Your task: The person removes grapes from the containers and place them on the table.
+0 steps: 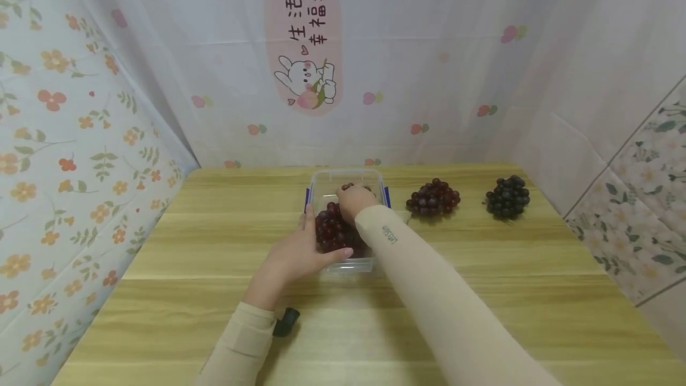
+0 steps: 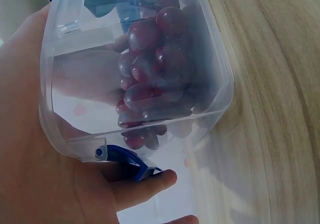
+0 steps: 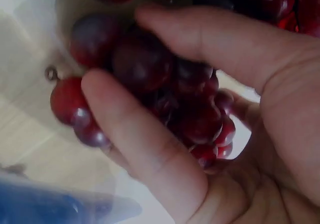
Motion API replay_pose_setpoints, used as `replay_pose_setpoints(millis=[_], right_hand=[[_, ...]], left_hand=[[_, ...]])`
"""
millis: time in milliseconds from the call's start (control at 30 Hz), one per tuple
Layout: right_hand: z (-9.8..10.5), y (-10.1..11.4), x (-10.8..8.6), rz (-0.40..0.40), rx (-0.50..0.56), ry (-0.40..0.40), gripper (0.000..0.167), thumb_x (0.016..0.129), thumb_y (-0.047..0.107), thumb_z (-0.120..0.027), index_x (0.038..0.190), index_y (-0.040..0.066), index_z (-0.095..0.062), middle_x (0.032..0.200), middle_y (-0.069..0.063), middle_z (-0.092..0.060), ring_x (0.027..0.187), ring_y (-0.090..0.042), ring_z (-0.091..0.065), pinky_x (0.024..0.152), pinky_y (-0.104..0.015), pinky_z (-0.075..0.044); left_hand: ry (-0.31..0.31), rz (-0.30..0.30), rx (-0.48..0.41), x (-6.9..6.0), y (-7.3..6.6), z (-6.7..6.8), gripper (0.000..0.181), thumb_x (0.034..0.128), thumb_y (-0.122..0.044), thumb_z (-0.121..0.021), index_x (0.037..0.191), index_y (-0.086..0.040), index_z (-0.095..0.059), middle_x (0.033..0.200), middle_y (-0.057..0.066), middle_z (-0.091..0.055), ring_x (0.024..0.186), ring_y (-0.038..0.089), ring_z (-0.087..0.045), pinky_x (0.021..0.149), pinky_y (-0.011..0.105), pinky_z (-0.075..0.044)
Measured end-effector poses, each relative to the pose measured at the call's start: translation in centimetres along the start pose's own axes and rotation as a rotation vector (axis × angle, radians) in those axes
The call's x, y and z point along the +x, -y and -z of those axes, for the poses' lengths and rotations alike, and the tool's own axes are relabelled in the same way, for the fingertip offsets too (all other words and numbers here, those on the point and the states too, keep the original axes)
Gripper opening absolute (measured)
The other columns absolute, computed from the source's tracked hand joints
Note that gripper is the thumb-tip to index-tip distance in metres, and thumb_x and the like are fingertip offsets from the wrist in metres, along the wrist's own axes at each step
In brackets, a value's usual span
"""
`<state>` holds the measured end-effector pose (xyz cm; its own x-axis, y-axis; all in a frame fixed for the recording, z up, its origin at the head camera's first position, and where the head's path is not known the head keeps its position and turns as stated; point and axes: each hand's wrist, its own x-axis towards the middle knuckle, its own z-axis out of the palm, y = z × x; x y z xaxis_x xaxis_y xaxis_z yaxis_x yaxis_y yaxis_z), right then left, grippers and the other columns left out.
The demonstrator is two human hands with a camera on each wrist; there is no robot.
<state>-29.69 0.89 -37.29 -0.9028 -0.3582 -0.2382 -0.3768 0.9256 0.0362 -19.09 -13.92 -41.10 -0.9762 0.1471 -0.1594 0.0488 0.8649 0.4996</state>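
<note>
A clear plastic box with blue side latches stands on the table, dark red grapes inside it. My left hand spans the box's near left corner, thumb along the near rim; in the left wrist view the fingers lie against the wall by the blue latch. Inside the box, my right hand has thumb and fingers curled round a red grape bunch, seen closely in the right wrist view.
On the wooden table, a red grape bunch lies right of the box, and a blackish bunch farther right. Patterned cloth hangs behind the table and at both sides. A dark object is beside my left wrist.
</note>
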Motion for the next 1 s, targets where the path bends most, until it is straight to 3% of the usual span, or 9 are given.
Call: replay_pose_setpoints(millis=[100,300,533,800,1000], right_hand=[[-0.4,0.1,0.2,-0.008,0.009,-0.015,0.057,0.105,0.013,-0.064,0.16,0.009,-0.048,0.152,-0.026,-0.059,0.145,-0.047,-0.053,0.113,-0.054,-0.053],[-0.7,-0.6,0.8,-0.015,0.045,0.006,0.069,0.093,0.008,-0.076,0.157,0.011,-0.049,0.146,-0.016,-0.066,0.144,-0.035,-0.058,0.12,-0.045,-0.048],[-0.7,-1.2,1.1,-0.03,0.058,0.032,0.063,0.098,0.009,-0.071,0.156,0.011,-0.05,0.146,-0.015,-0.066,0.143,-0.033,-0.059,0.121,-0.045,-0.047],[0.5,-2.1,1.1,0.007,0.111,0.137,0.097,0.08,0.006,-0.089,0.163,0.014,-0.041,0.155,-0.012,-0.06,0.143,-0.031,-0.058,0.116,-0.046,-0.051],[1.0,-2.2,1.1,0.011,0.12,0.156,0.1,0.079,0.008,-0.09,0.165,0.016,-0.039,0.161,-0.011,-0.055,0.148,-0.032,-0.053,0.119,-0.049,-0.048]], left_hand=[[0.003,0.0,0.0,0.1,0.0,-0.1,0.142,0.0795,-0.094,-0.059,0.171,-0.006,0.005,0.178,0.023,-0.011,0.149,0.045,-0.05,0.109,0.059,-0.053],[0.008,0.003,-0.018,-0.1,0.1,-0.1,0.142,0.0799,-0.092,-0.062,0.171,-0.007,0.006,0.178,0.022,-0.01,0.153,0.045,-0.046,0.112,0.06,-0.051],[0.006,-0.013,-0.017,0.0,-0.1,-0.2,0.143,0.0798,-0.093,-0.061,0.17,-0.006,0.008,0.178,0.022,-0.01,0.153,0.044,-0.046,0.112,0.059,-0.051],[0.02,0.001,-0.021,0.1,0.0,-0.3,0.143,0.0804,-0.093,-0.06,0.17,-0.008,0.013,0.179,0.018,-0.007,0.153,0.043,-0.045,0.112,0.059,-0.051],[0.027,0.01,-0.022,0.2,0.1,-0.1,0.144,0.0798,-0.094,-0.059,0.17,-0.008,0.014,0.18,0.018,-0.005,0.153,0.043,-0.046,0.111,0.059,-0.051]])
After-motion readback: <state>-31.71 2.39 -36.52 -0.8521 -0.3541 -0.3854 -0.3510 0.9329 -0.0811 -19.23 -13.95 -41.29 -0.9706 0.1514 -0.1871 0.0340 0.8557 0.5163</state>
